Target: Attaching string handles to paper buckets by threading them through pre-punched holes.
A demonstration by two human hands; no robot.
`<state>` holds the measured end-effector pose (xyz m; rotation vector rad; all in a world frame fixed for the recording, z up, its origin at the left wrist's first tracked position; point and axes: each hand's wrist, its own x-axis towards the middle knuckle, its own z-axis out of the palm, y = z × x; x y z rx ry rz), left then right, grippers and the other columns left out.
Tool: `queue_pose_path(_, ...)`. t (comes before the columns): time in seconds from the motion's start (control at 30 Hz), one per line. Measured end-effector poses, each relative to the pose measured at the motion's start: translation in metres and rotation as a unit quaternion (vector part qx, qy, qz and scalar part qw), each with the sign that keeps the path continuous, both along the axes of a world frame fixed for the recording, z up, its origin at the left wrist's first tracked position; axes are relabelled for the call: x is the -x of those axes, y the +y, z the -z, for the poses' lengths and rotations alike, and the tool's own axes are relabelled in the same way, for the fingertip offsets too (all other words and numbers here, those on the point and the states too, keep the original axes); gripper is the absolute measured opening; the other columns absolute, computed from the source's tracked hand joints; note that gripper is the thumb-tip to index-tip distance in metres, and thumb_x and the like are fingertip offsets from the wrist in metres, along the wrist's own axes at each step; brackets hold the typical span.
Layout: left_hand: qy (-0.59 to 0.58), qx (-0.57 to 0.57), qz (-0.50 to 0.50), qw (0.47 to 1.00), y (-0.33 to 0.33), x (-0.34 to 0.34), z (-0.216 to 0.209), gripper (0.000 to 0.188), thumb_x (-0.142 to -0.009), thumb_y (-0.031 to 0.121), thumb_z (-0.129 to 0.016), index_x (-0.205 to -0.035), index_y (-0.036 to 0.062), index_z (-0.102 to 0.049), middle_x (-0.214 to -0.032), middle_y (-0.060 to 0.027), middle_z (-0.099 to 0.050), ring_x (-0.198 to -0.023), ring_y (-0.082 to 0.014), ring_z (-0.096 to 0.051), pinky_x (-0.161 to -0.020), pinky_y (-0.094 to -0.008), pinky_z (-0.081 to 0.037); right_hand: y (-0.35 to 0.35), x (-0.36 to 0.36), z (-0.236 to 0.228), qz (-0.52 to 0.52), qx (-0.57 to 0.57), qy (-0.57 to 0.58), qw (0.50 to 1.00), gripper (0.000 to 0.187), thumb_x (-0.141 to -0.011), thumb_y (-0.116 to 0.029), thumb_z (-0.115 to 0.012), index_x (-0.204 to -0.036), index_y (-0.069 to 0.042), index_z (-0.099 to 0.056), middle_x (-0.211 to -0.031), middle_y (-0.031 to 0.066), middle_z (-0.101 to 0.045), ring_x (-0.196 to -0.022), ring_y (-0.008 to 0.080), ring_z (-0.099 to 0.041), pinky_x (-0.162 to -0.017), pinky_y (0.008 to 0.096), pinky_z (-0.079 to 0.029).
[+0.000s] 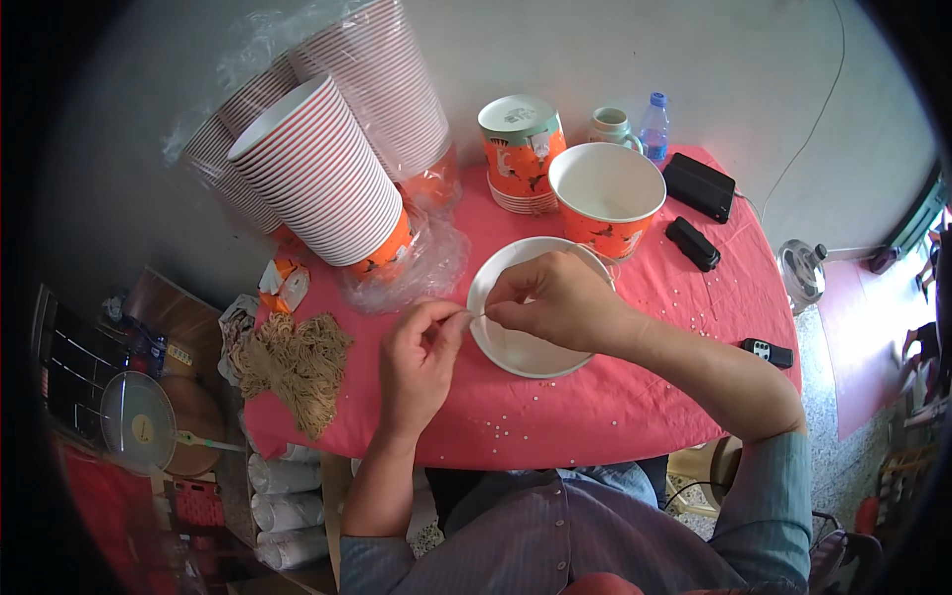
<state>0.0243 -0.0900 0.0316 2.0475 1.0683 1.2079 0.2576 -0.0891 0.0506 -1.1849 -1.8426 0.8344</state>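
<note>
where the two hands meet above the near white bucket (526,352), something tiny and pale (478,315) sits pinched between them, too small to identify. the left hand (415,362) has its thumb and forefinger together on it; the right hand (560,297) clamps it too, its remaining fingers curled partly out of view. that hand and forearm cover some of the bucket's rim, and its outer wall is hidden. behind, an open orange bucket (607,235) overlaps an upturned bucket (521,159). clear plastic (421,263) blurs the tall bucket stacks (317,169). left on the red-covered worktop (595,426) lies a tan cord tangle (297,367); the scattered white specks (506,431) are hard to make out.
</note>
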Motion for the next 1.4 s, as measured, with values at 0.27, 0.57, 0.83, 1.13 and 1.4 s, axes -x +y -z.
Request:
queue_pose_path(0.27, 0.040, 0.032, 0.059, 0.997, -0.002, 0.022, 0.034, 0.049, -0.103, 0.012, -0.077, -0.149, 0.0040, -0.063, -0.144, -0.0133, -0.070, -0.120, -0.0242, -0.070, -0.088, -0.0329, -0.056, 0.022, 0.005, 0.016, 0.004, 0.083, -0.094, 0.992, 0.021, -0.091, -0.025, -0.078, -0.100, -0.009, -0.087, -0.090, 0.0124, -0.082, -0.079, 0.0261, -0.078, -0.078, 0.0401, -0.061)
queue_pose_path(0.57, 0.051, 0.029, 0.059, 0.997, 0.000, 0.023, 0.040, 0.052, -0.099, 0.017, -0.083, -0.147, 0.0056, -0.065, -0.145, -0.0146, -0.071, -0.117, -0.0261, -0.072, -0.086, -0.0334, -0.056, 0.017, 0.008, 0.008, 0.012, 0.095, -0.126, 0.987, 0.019, -0.090, -0.022, -0.075, -0.095, -0.007, -0.085, -0.085, 0.0147, -0.080, -0.076, 0.0302, -0.078, -0.076, 0.0430, -0.061)
queue_pose_path(0.83, 0.056, 0.022, 0.055, 0.997, 0.000, 0.024, 0.038, 0.052, -0.098, 0.017, -0.083, -0.146, 0.0065, -0.066, -0.145, -0.0143, -0.071, -0.114, -0.0261, -0.072, -0.085, -0.0336, -0.055, 0.016, 0.011, 0.008, 0.019, 0.084, -0.133, 0.987, 0.019, -0.088, -0.022, -0.075, -0.092, -0.006, -0.084, -0.084, 0.0156, -0.079, -0.075, 0.0316, -0.077, -0.077, 0.0434, -0.061)
queue_pose_path(1.13, 0.055, 0.022, 0.055, 0.997, 0.002, 0.024, 0.040, 0.052, -0.097, 0.016, -0.084, -0.145, 0.0069, -0.066, -0.144, -0.0143, -0.071, -0.105, -0.0249, -0.072, -0.080, -0.0331, -0.055, 0.016, 0.015, 0.009, 0.019, 0.076, -0.146, 0.986, 0.020, -0.089, -0.023, -0.075, -0.095, -0.008, -0.085, -0.086, 0.0158, -0.080, -0.078, 0.0328, -0.078, -0.080, 0.0446, -0.062)
queue_pose_path(1.4, 0.043, 0.026, 0.060, 0.997, 0.004, 0.022, 0.047, 0.051, -0.097, 0.013, -0.083, -0.145, 0.0065, -0.066, -0.142, -0.0143, -0.072, -0.102, -0.0246, -0.072, -0.079, -0.0326, -0.055, 0.018, 0.020, 0.012, 0.009, 0.090, -0.149, 0.985, 0.020, -0.091, -0.025, -0.074, -0.097, -0.009, -0.086, -0.088, 0.0150, -0.080, -0.079, 0.0328, -0.078, -0.081, 0.0451, -0.061)
